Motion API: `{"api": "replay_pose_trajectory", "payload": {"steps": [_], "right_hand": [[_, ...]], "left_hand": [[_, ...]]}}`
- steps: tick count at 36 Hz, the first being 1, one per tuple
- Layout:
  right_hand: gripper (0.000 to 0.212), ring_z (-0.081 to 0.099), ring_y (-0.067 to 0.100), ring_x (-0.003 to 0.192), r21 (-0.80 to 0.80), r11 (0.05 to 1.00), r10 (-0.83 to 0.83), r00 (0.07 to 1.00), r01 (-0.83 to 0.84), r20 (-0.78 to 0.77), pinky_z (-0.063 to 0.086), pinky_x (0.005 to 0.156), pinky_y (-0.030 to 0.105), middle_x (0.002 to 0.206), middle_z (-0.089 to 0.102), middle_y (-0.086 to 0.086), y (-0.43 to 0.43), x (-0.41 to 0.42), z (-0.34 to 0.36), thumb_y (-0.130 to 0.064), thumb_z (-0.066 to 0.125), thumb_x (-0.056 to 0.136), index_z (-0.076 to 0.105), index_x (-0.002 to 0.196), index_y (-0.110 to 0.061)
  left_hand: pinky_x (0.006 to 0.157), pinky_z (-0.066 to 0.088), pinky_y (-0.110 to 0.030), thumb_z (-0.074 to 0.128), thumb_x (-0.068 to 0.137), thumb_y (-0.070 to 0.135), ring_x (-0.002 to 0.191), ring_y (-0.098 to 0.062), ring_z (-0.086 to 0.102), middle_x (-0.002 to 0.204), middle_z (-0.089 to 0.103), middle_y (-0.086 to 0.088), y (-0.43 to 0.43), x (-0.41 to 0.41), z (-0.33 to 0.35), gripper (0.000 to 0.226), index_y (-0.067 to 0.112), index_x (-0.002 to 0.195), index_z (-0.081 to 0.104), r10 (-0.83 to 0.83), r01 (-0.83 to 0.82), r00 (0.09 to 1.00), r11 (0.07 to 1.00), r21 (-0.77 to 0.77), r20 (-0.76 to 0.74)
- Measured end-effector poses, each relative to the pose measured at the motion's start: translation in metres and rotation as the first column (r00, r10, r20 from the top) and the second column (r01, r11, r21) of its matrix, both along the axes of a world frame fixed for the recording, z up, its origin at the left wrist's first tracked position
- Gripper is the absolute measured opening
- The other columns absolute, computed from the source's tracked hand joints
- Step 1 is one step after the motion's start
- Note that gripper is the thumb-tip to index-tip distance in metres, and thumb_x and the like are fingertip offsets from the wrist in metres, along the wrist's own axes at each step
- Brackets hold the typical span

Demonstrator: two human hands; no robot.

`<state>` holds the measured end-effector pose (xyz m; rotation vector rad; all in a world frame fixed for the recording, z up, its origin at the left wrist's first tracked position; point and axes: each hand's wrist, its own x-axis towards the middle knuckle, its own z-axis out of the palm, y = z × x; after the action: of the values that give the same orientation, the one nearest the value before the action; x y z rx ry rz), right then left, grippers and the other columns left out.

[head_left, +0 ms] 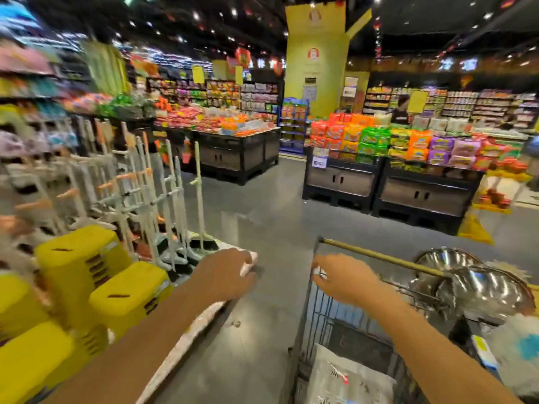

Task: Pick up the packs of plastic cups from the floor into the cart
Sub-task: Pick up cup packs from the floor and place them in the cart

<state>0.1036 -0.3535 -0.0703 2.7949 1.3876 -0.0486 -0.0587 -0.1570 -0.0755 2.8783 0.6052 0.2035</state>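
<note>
A long, slim pack of plastic cups (pixel 201 322) in a pale wrapper runs slantwise under my left forearm, off the floor. My left hand (pixel 227 272) is closed around its upper end, left of the cart. The wire cart (pixel 318 316) with a gold-coloured rim stands at the lower right. My right hand (pixel 344 281) rests at its near-left corner, fingers closed on the rim. The picture is motion-blurred.
In the cart lie steel bowls (pixel 481 287) and a white bag (pixel 347 377). Yellow stools (pixel 75 258) and a rack of brooms (pixel 163 199) line the left. Snack display tables (pixel 393 147) and a yellow floor sign (pixel 475 228) stand across the grey floor. A person (pixel 402 112) stands far back.
</note>
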Motion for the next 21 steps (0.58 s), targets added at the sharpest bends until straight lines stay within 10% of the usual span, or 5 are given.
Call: {"api": "replay_pose_trajectory", "payload": {"steps": [9,21], "right_hand": [[0.038,0.055,0.024,0.123,0.055,0.919,0.39,0.921,-0.39,0.01,0.045,0.095,0.034,0.139,0.055,-0.003,0.109,-0.098,0.006,-0.044,0.042,0.101,0.051,0.136,-0.033],[0.035,0.06,0.024,0.111,0.085,0.493,0.865,0.498,-0.866,0.061,0.051,0.077,0.036,0.125,0.064,0.001,0.232,-0.358,0.002,-0.043,0.046,0.101,0.055,0.131,-0.028]], "left_hand": [[0.089,0.051,-0.038,0.053,0.092,0.043,0.113,-0.023,0.058,0.127,0.06,0.003,0.026,-0.16,0.006,0.036,0.03,0.126,0.057,0.414,-0.414,0.91,0.91,-0.006,0.022],[0.094,0.047,-0.036,0.051,0.091,0.043,0.117,-0.024,0.056,0.128,0.061,-0.001,0.002,-0.453,0.008,0.04,0.025,0.127,0.056,0.843,-0.842,0.539,0.538,0.026,0.007]]}}
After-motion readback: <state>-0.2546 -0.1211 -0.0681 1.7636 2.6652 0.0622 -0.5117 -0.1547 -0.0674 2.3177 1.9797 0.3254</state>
